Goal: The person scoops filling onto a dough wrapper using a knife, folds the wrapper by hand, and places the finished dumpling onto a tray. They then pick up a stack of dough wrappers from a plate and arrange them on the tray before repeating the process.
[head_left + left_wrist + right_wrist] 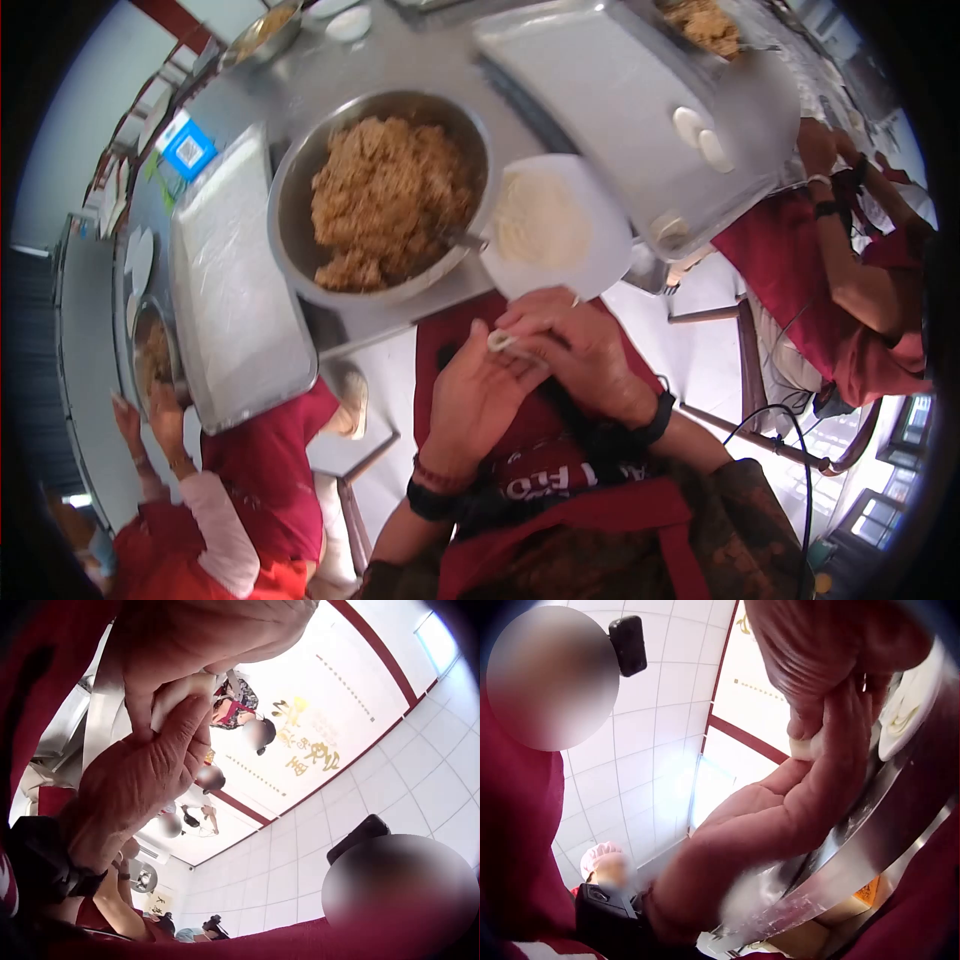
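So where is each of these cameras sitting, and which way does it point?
Head: worn on the head, facing down at the bowl of filling; left hand and right hand show.
Left wrist: on the left wrist, facing up toward white tiles; both hands show.
Right wrist: on the right wrist, facing up likewise; both hands show.
Shared: all three show the dough wrapper pinched between the hands.

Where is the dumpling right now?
In the head view the dumpling is pinched between the left hand and right hand, just below the white plate and the bowl of filling.
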The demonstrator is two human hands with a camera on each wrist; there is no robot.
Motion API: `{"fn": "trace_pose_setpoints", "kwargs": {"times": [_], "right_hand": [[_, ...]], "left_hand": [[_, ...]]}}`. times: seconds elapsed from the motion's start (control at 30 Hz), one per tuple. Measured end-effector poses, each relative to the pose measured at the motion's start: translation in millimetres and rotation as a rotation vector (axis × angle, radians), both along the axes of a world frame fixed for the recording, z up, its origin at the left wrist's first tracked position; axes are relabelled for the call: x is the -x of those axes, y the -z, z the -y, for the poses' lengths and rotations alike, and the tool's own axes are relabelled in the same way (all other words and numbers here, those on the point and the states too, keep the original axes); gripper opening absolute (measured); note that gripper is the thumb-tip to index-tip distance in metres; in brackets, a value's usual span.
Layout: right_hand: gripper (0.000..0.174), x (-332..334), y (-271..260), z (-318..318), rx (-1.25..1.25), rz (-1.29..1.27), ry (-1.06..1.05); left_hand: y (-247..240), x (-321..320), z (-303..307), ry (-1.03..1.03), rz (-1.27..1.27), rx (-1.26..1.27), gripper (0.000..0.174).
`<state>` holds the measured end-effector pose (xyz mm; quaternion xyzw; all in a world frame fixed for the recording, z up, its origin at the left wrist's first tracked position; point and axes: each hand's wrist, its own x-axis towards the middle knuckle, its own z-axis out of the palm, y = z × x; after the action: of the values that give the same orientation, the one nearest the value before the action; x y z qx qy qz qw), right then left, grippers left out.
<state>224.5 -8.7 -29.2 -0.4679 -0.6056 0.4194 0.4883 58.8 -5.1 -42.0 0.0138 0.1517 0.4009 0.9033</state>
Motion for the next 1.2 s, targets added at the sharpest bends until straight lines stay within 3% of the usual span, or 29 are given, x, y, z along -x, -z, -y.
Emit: {"fn": "trace_pose_setpoints", "kwargs": {"times": [0.03, 0.1, 0.13, 0.23, 0.27, 0.3, 0.33, 0.5, 0.6, 0.77, 0.87, 0.93, 0.97, 1.0, 1.13, 1.2], "right_hand": [[0.015, -2, -4, -2, 0.013, 0.015, 0.015], [0.017, -3, 2, -7, -0.203, 0.041, -0.021], [0.015, -3, 12, -7, -0.254, 0.073, -0.017], [0.011, 1, -6, 0, 0.144, -0.189, -0.037], [0.013, -1, 0, -4, 0.004, -0.094, -0.039], [0.014, -1, 5, -7, -0.119, -0.016, -0.065], [0.015, -2, 5, -7, -0.129, 0.008, -0.060], [0.012, -2, -9, -1, -0.022, -0.048, -0.028], [0.012, 2, 11, -9, -0.175, -0.009, -0.042], [0.012, 3, 4, -5, -0.156, 0.034, -0.056], [0.014, -3, 2, -3, -0.136, 0.091, -0.035], [0.014, -4, 1, -4, -0.175, 0.100, -0.023], [0.015, -7, -5, -7, -0.211, 0.091, -0.014], [0.014, -8, -12, -6, -0.190, 0.111, -0.008], [0.009, -10, -24, -8, -0.177, 0.173, 0.015], [0.019, -10, -26, -9, -0.134, 0.197, 0.016]], "left_hand": [[5, -2, -4, 0.006, 0.104, -0.029, 0.045], [-24, -6, -7, 0.013, -0.246, 0.051, 0.040], [-18, -5, -7, -0.007, -0.255, 0.070, 0.039], [18, 18, -14, 0.015, -0.188, -0.020, 0.050], [25, 21, -19, 0.045, -0.212, -0.061, 0.051], [-2, 18, -18, 0.057, -0.162, -0.032, 0.043], [-23, 18, -14, 0.057, -0.130, 0.008, 0.036], [-7, 22, -15, 0.088, -0.106, -0.055, 0.038], [-12, 22, -15, 0.075, -0.099, -0.043, 0.039], [-15, 24, -14, 0.084, -0.098, -0.062, 0.041], [-33, 11, -17, 0.118, -0.206, -0.070, 0.042], [-14, 0, -23, 0.089, -0.268, -0.118, 0.047], [-10, 2, -20, 0.085, 0.001, -0.010, 0.044], [-21, -5, -18, 0.074, -0.191, -0.061, 0.045], [-27, -9, -15, 0.051, -0.237, -0.092, 0.038], [-33, -10, -15, 0.037, -0.280, -0.098, 0.037]]}}
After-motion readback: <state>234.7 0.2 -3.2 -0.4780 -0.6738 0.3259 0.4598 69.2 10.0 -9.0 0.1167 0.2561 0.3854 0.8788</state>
